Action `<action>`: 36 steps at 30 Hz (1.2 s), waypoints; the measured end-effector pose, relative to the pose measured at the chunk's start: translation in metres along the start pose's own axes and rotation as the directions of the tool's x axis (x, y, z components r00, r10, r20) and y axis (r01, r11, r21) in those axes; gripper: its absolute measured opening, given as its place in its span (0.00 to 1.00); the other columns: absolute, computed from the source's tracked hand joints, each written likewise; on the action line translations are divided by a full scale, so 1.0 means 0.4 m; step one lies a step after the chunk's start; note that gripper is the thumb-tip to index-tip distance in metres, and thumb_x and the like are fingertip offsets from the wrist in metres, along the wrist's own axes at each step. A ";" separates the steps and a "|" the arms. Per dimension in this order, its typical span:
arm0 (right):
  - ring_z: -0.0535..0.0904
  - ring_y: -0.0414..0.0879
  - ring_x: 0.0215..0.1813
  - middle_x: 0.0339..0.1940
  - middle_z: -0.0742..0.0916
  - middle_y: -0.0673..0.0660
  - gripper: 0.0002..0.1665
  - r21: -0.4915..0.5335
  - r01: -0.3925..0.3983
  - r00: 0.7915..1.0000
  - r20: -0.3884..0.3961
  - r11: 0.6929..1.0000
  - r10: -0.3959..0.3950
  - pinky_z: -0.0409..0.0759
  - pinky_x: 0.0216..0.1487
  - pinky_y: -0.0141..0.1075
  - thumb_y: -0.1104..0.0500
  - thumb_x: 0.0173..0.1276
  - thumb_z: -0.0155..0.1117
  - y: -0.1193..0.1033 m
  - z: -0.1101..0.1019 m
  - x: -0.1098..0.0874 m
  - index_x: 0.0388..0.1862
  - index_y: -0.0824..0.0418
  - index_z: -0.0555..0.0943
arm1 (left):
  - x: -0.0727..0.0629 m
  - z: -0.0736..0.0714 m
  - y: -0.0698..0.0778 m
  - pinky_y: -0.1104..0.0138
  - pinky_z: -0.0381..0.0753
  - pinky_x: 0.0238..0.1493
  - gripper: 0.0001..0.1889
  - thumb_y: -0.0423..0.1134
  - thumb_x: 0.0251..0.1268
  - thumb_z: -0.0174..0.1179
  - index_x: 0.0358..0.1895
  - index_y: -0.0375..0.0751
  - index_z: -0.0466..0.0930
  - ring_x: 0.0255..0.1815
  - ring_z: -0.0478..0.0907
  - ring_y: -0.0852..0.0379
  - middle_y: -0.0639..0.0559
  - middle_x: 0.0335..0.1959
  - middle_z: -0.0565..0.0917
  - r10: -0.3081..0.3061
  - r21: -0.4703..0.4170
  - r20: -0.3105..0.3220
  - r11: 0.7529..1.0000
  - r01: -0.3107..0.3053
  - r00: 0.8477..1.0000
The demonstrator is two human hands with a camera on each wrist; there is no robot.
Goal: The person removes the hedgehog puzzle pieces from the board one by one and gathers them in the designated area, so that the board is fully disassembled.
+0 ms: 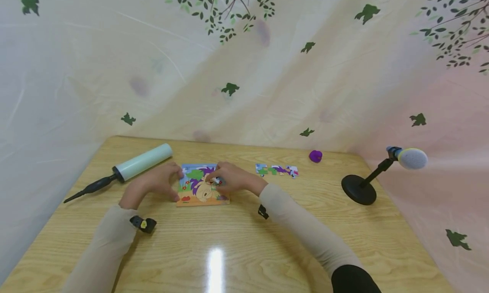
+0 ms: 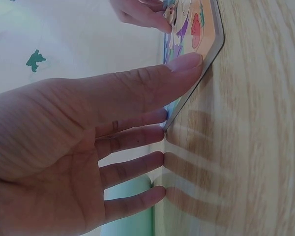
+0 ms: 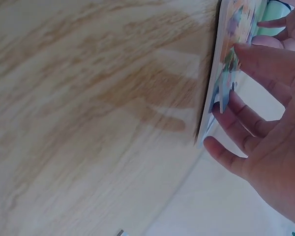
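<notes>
A jigsaw puzzle board [image 1: 202, 203] with a colourful cartoon picture lies flat on the wooden table. My left hand [image 1: 157, 181] is at its left side, thumb resting on the near left corner and fingers stretched out toward the left edge. In the left wrist view those fingers [image 2: 132, 137] look straight. Over the board's right part, my right hand [image 1: 233, 177] pinches a puzzle piece [image 3: 224, 93] between thumb and fingers. The piece is tilted against the board; whether any of it is seated cannot be told. Loose puzzle pieces [image 1: 279, 170] lie to the right.
A light green cylinder [image 1: 145, 161] with a black tapered end lies left of the board. Toward the back right sits a small purple object [image 1: 315, 156]. A black round-based stand [image 1: 359, 190] at the right holds a pale oval head [image 1: 412, 158]. Patterned cloth [image 1: 191, 72] hangs behind the table.
</notes>
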State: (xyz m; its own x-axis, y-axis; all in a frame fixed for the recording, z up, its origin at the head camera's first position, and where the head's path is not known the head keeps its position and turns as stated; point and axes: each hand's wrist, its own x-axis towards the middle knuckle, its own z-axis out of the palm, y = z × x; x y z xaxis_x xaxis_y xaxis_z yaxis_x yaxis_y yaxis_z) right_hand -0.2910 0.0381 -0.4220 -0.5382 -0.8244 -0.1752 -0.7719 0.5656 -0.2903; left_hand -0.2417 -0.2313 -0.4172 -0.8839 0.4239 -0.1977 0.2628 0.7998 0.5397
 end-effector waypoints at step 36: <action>0.68 0.48 0.54 0.60 0.80 0.59 0.34 -0.005 -0.002 1.000 0.025 1.000 0.002 0.68 0.47 0.33 0.71 0.61 0.69 -0.020 -0.016 -0.015 0.67 0.55 0.80 | -0.004 0.000 0.001 0.39 0.69 0.71 0.31 0.37 0.42 0.82 0.51 0.32 0.79 0.62 0.73 0.36 0.35 0.58 0.78 0.055 -0.013 -0.024 0.998 -0.055 0.998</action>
State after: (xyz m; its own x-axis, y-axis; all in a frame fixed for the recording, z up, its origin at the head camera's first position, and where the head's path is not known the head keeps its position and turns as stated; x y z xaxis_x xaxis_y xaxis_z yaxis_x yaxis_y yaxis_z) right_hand -0.2836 0.0386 -0.4127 -0.5310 -0.8236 -0.1994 -0.7725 0.5672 -0.2855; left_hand -0.2401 -0.2316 -0.4167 -0.8771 0.4569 -0.1479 0.3065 0.7696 0.5601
